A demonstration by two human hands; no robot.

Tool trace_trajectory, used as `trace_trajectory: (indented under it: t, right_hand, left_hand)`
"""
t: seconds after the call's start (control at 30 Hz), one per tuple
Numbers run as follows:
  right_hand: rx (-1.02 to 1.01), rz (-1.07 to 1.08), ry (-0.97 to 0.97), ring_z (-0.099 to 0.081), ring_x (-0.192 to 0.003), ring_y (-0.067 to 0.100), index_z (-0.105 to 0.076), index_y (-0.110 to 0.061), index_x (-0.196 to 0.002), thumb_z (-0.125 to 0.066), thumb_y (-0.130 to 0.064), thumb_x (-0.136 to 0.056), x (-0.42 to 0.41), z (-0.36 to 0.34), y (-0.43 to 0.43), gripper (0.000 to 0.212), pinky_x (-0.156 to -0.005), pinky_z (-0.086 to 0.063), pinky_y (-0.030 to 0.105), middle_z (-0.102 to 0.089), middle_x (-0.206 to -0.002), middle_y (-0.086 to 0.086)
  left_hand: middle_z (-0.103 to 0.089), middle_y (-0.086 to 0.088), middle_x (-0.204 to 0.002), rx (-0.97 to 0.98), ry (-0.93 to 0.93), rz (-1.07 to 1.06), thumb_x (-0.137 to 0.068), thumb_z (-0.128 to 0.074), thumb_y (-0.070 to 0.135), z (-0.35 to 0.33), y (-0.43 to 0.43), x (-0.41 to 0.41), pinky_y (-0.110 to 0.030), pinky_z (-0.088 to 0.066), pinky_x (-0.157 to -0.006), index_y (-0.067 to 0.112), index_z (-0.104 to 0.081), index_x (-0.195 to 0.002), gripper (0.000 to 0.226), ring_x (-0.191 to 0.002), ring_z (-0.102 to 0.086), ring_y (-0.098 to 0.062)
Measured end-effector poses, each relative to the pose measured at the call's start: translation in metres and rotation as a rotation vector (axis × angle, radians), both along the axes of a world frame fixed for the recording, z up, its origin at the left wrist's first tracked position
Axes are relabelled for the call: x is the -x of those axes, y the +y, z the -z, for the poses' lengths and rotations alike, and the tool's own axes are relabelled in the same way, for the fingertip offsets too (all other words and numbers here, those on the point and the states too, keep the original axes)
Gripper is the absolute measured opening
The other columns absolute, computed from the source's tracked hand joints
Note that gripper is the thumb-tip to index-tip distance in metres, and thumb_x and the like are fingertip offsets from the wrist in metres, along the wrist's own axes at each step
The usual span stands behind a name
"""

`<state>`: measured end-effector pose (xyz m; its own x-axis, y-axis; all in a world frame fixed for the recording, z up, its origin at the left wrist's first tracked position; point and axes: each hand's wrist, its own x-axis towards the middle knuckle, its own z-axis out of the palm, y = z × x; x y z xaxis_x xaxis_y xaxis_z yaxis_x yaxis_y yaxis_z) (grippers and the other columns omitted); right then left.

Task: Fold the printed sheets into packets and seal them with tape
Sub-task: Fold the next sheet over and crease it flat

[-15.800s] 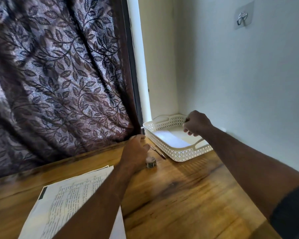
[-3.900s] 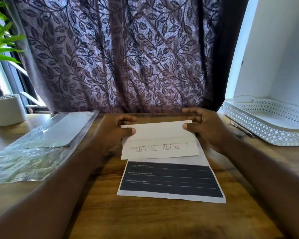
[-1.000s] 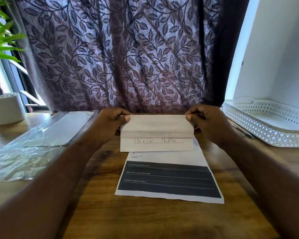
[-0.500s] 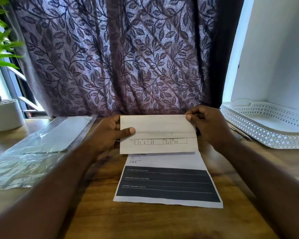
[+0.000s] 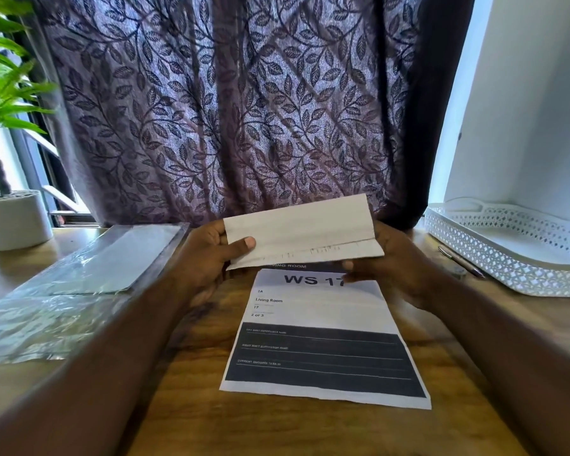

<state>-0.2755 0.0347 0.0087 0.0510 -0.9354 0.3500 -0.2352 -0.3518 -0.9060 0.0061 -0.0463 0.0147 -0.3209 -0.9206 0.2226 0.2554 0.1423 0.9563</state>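
Wooden worktop [image 5: 185, 422], leaf-print curtain [image 5: 231, 110] behind. Aloft over the flat printed sheet [image 5: 320, 340]: folded sheet [image 5: 303, 232], long axis left–right (right end higher). Left end pinched by left hand [image 5: 211, 258]; right hand [image 5: 399, 268] behind right end, grip possibly clamped, cannot tell.

The curtain [image 5: 231, 110] is showing purple with dark leaves; the flat sheet [image 5: 323, 324] is showing white with a black band.

Packet [image 5: 301, 232] over sheet [image 5: 323, 343]; tray [image 5: 507, 258] at right
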Motion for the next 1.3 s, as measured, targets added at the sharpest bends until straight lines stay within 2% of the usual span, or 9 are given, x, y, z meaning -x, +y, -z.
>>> trace_trajectory:
  t: [0.17,0.23,0.33,0.53,0.73,0.87,0.97,1.1,1.3]
  right_hand:
    - [0.025,0.088,-0.129,-0.074,-0.093,0.039,-0.066,-0.004,-0.123,-0.072,-0.024,-0.080,-0.005,0.000,-0.002,0.048,-0.079,-0.060,0.045,-0.076,-0.102,0.019]
    - [0.037,0.131,-0.141,-0.074,-0.084,0.038,-0.069,-0.004,-0.116,-0.070,-0.026,-0.083,-0.005,0.001,-0.002,0.039,-0.077,-0.062,0.044,-0.076,-0.093,0.021]
    - [0.064,0.174,-0.188,-0.073,-0.073,0.034,-0.073,-0.007,-0.105,-0.070,-0.023,-0.087,-0.006,0.001,-0.002,0.025,-0.073,-0.063,0.042,-0.075,-0.086,0.022]
    - [0.088,0.223,-0.261,-0.071,-0.064,0.030,-0.073,0.000,-0.099,-0.069,-0.013,-0.092,-0.006,0.000,-0.003,0.015,-0.061,-0.059,0.034,-0.073,-0.076,0.021]
    - [0.143,0.225,-0.331,-0.066,-0.058,0.027,-0.072,0.005,-0.095,-0.071,-0.008,-0.088,-0.010,-0.002,-0.003,0.015,-0.060,-0.058,0.033,-0.068,-0.068,0.015]
    - [0.141,0.146,-0.463,-0.057,-0.053,0.022,-0.069,0.005,-0.104,-0.078,-0.017,-0.079,-0.017,-0.008,0.000,0.035,-0.059,-0.056,0.033,-0.061,-0.063,0.010]
    - [0.139,0.006,-0.492,-0.067,-0.066,0.024,-0.073,-0.008,-0.103,-0.079,-0.029,-0.069,-0.032,-0.014,0.008,0.040,-0.061,-0.060,0.036,-0.072,-0.080,0.010]
    - [0.046,-0.106,-0.228,-0.069,-0.109,0.035,-0.061,-0.013,-0.129,-0.072,-0.030,-0.083,-0.058,-0.003,0.009,0.050,-0.088,-0.059,0.052,-0.072,-0.121,0.012]
    - [-0.061,-0.037,-0.277,-0.070,-0.109,0.029,-0.051,-0.016,-0.141,-0.059,-0.036,-0.093,-0.076,0.004,0.006,0.053,-0.092,-0.058,0.053,-0.069,-0.126,0.010]
  left_hand:
    - [-0.072,-0.017,-0.116,-0.038,0.003,0.034,-0.094,-0.061,0.002,0.000,0.001,0.002,-0.032,-0.063,-0.064,0.003,-0.062,-0.122,0.028,-0.095,-0.074,-0.030]
    - [-0.069,-0.020,-0.117,-0.081,0.039,0.055,-0.100,-0.055,0.021,-0.002,0.005,0.004,-0.035,-0.064,-0.066,0.006,-0.063,-0.116,0.023,-0.095,-0.074,-0.032]
    - [-0.076,-0.013,-0.104,-0.106,0.074,0.098,-0.087,-0.052,0.052,-0.006,0.009,0.007,-0.042,-0.064,-0.071,0.010,-0.064,-0.108,0.049,-0.096,-0.073,-0.034]
    - [-0.077,-0.006,-0.101,0.124,-0.123,0.041,-0.087,-0.070,0.004,0.001,0.009,0.012,-0.030,-0.063,-0.065,0.010,-0.062,-0.119,0.033,-0.089,-0.075,-0.033]
    - [-0.079,-0.001,-0.093,0.135,-0.092,0.024,-0.091,-0.066,0.000,-0.001,0.011,0.011,-0.029,-0.063,-0.064,0.019,-0.064,-0.106,0.024,-0.084,-0.076,-0.031]
    - [-0.078,-0.005,-0.097,0.078,-0.044,0.044,-0.092,-0.064,0.002,0.000,0.015,0.015,-0.027,-0.062,-0.061,0.011,-0.060,-0.118,0.028,-0.084,-0.076,-0.033]
    - [-0.077,-0.010,-0.105,0.039,0.022,0.084,-0.092,-0.065,0.006,0.002,0.023,0.022,-0.027,-0.062,-0.062,0.011,-0.058,-0.126,0.035,-0.088,-0.075,-0.034]
    - [-0.076,-0.009,-0.107,0.022,0.107,0.140,-0.092,-0.066,0.007,0.003,0.041,0.038,-0.028,-0.062,-0.064,0.012,-0.060,-0.123,0.032,-0.089,-0.075,-0.030]
    - [-0.075,-0.010,-0.107,0.112,0.071,0.137,-0.090,-0.070,0.008,0.004,0.050,0.046,-0.031,-0.062,-0.066,0.011,-0.057,-0.120,0.033,-0.086,-0.075,-0.032]
